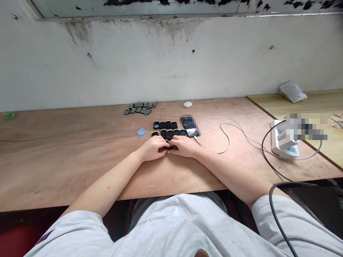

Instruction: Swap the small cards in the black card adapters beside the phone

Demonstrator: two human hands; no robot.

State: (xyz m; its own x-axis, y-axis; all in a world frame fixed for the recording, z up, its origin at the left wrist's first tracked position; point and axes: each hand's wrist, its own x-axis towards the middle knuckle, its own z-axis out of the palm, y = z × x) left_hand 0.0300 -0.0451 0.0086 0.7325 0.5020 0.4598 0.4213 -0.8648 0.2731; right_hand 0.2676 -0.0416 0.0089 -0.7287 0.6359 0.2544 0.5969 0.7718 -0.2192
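- Left hand (152, 148) and right hand (183, 146) meet at frame centre, fingers closed together on a small black part (169, 145) on the wooden table (66, 150).
- Just above them: 2 rows of black parts (168, 129), loose on the table.
- Further up: green chips (139, 108), also loose.
- Right: white cable (227, 137), power strip (284, 144).

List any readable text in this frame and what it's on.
"Adebco De Mode" or similar, upside down on the white T-shirt; small, so the spelling is uncertain.
Phone screen: blurred, unreadable.
Power strip area: blurred, unreadable.
Black parts and green boards: any marks are too small to read.
White device: no legible text.
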